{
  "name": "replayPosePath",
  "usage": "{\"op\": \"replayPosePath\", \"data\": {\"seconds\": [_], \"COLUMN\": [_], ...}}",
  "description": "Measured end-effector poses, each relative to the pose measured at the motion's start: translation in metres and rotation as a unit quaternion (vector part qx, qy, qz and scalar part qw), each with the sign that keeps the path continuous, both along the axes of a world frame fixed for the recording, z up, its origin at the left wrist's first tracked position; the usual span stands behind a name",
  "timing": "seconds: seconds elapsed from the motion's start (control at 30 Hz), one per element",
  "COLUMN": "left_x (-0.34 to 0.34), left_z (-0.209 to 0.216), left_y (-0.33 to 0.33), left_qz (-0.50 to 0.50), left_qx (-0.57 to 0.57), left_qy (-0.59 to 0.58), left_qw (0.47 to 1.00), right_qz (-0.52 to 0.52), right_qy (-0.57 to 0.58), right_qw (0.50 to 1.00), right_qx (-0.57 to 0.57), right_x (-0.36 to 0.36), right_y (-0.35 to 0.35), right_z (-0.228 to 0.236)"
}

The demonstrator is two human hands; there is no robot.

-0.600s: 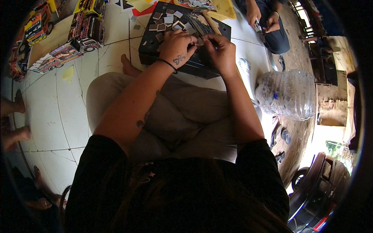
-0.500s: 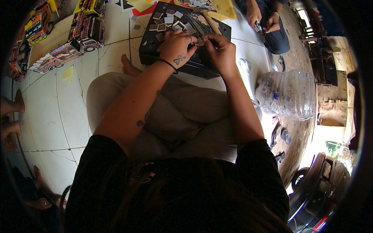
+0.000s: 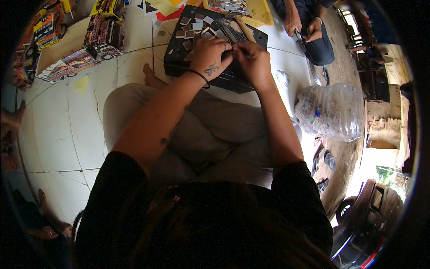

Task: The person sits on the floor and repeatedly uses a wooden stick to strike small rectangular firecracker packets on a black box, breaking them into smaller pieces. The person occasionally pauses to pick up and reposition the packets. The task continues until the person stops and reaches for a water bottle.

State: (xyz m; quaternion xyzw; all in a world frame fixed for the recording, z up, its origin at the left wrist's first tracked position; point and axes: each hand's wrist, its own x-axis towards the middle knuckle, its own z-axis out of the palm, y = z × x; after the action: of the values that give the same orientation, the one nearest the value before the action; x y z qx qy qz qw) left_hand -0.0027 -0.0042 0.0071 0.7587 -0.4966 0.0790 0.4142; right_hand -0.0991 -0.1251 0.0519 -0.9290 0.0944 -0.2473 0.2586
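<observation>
Over a black box (image 3: 230, 83) in front of my crossed legs, my two hands meet with their fingertips together. My left hand (image 3: 210, 56) is closed, thumb and fingers pinched. My right hand (image 3: 254, 62) pinches at the same spot from the right. Whatever lies between the fingertips is too small and covered to make out. Several small square pieces (image 3: 197, 26), dark-faced with pale edges, lie scattered on the box beyond my left hand. A hammer (image 3: 245, 29) with a wooden handle rests on the box just beyond my right hand.
A yellow tray (image 3: 267, 17) holding more small pieces stands behind the box. At the far right are a co-worker's hands (image 3: 309, 33). A large clear plastic bottle (image 3: 331, 112) lies at my right. Colourful toy trucks (image 3: 105, 38) stand at the far left on white floor tiles.
The view has shifted slightly, so the box sits a little lower and to the right. My fingertips have drawn closer together; the small piece glimpsed between them before is now hidden.
</observation>
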Motion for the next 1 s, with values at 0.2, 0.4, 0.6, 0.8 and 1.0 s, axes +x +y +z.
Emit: {"op": "replayPosePath", "data": {"seconds": [0.2,0.4,0.6,0.8,1.0], "left_x": [0.0,-0.002,-0.002,-0.004,-0.004], "left_z": [-0.003,-0.005,-0.005,-0.007,-0.006], "left_y": [-0.005,-0.001,0.0,-0.003,-0.003], "left_qz": [-0.044,-0.082,-0.086,-0.078,-0.077], "left_qx": [-0.086,-0.075,-0.111,-0.129,-0.088], "left_qy": [0.017,0.092,0.083,0.076,0.077], "left_qw": [0.995,0.99,0.987,0.986,0.99], "right_qz": [-0.098,-0.118,-0.106,-0.137,-0.155], "right_qy": [0.053,0.189,0.136,0.193,0.279], "right_qw": [0.99,0.97,0.949,0.967,0.948], "right_qx": [-0.088,-0.092,0.263,0.098,-0.012], "right_x": [-0.034,-0.052,-0.109,-0.183,-0.185], "right_y": [-0.049,-0.059,-0.012,0.063,0.082], "right_z": [-0.001,-0.011,0.06,0.079,0.071]}}
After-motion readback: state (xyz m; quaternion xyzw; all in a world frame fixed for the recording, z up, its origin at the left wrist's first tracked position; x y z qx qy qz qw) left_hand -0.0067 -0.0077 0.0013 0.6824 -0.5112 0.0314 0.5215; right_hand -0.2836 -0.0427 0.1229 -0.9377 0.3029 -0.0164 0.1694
